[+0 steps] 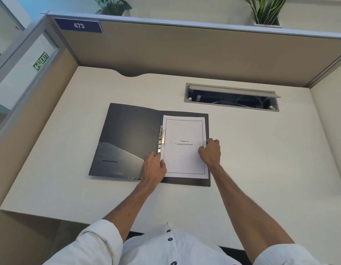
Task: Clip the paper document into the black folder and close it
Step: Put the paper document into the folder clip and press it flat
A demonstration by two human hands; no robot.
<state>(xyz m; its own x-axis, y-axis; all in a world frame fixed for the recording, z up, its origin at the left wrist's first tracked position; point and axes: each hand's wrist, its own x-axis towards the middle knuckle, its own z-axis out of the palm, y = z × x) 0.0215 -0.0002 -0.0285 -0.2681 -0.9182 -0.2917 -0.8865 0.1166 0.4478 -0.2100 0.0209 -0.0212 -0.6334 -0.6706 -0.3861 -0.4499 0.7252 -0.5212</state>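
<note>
Head view: at frame centre the black folder [131, 142] lies open on the desk [261, 159], paper document [185, 148] on its right half beside the metal clip [160, 137]. The left hand [154, 166] covers the document's lower left edge, fingers resting loosely; the right hand [210, 152] curls over its right edge, grip unclear.

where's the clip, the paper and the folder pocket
clip [161, 137], head view, on its metal bar by the spine
paper [185, 161], head view, on the blank lower page
folder pocket [116, 161], head view, on its front panel
</note>
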